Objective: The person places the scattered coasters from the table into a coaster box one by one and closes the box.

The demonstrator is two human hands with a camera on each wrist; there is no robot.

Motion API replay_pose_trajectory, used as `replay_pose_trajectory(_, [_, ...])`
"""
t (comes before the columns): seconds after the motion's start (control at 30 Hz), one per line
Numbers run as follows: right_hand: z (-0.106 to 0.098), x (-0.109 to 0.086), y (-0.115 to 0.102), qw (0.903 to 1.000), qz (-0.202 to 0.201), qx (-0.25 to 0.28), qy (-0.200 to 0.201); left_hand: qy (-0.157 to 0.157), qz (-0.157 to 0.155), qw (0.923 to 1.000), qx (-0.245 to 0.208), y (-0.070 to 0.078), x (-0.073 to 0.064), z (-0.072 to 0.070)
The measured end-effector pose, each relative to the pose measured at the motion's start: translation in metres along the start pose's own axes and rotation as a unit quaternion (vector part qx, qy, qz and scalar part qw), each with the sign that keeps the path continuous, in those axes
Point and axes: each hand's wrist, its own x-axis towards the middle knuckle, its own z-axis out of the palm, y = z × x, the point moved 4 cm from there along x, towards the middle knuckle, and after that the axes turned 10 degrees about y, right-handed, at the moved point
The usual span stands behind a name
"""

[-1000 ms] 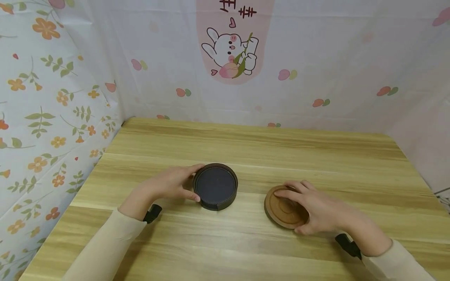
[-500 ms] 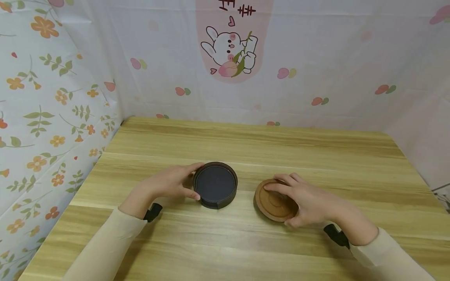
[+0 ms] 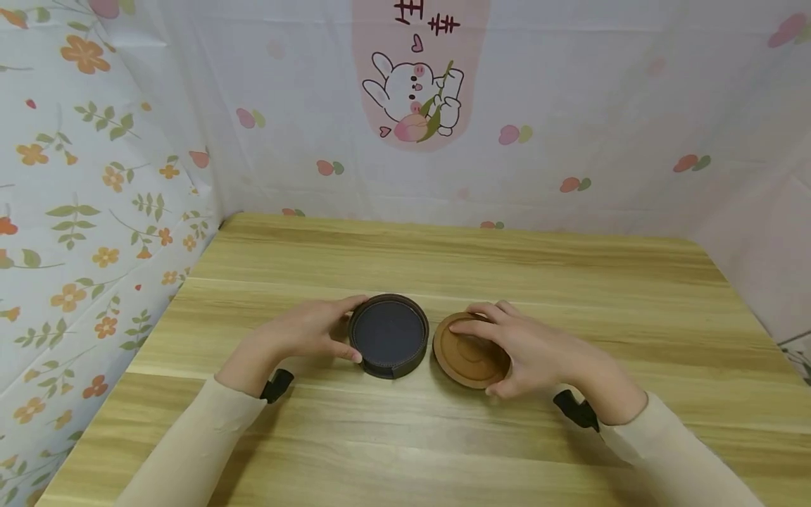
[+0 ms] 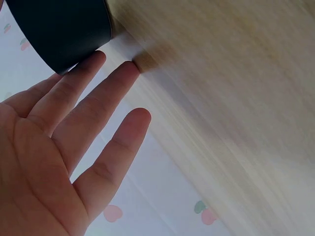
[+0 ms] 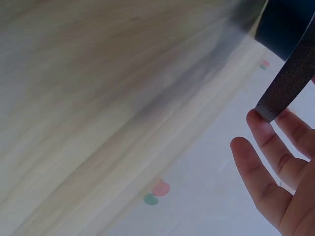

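On the table, a black round coaster holder [image 3: 389, 336] has a stitched rim, a notch at its front and a dark round face inside. My left hand [image 3: 307, 329] holds it by the left side, thumb at the front and index finger at the back; in the left wrist view, the other fingers [image 4: 96, 110] stretch past its wall. Just right of the holder, my right hand [image 3: 529, 348] grips a brown round coaster [image 3: 465, 352] with ring grooves, by its right edge. In the right wrist view, the coaster's rim [image 5: 290, 73] shows edge-on, off the tabletop, with the holder [image 5: 283, 27] behind.
The wood-grain table [image 3: 393, 451] carries both things near its middle. A white cloth with a rabbit print [image 3: 412, 91] hangs behind the far edge, and a flowered cloth [image 3: 82, 211] covers the left side. Each wrist wears a small black camera [image 3: 575, 408].
My right hand has carried the brown coaster left and slightly away from me, up beside the black holder. The left hand and the holder have stayed in place.
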Motion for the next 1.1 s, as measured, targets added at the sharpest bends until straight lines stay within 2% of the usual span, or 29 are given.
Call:
replay_pose_trajectory(0.37, [0.003, 0.027, -0.009, 0.9999, -0.011, 0.01, -0.004, 0.004, 0.004, 0.9999, 0.012, 0.003, 0.003, -0.003])
replay_pose_trajectory(0.77, [0.01, 0.051, -0.019, 0.9995, -0.027, 0.016, 0.001, -0.001, -0.004, 0.9999, 0.01, 0.002, 0.001, 0.004])
replay_pose_trajectory(1.1, [0.014, 0.078, -0.034, 0.9978, -0.062, 0.019, 0.011, 0.009, -0.007, 0.9999, 0.001, -0.001, -0.002, 0.003])
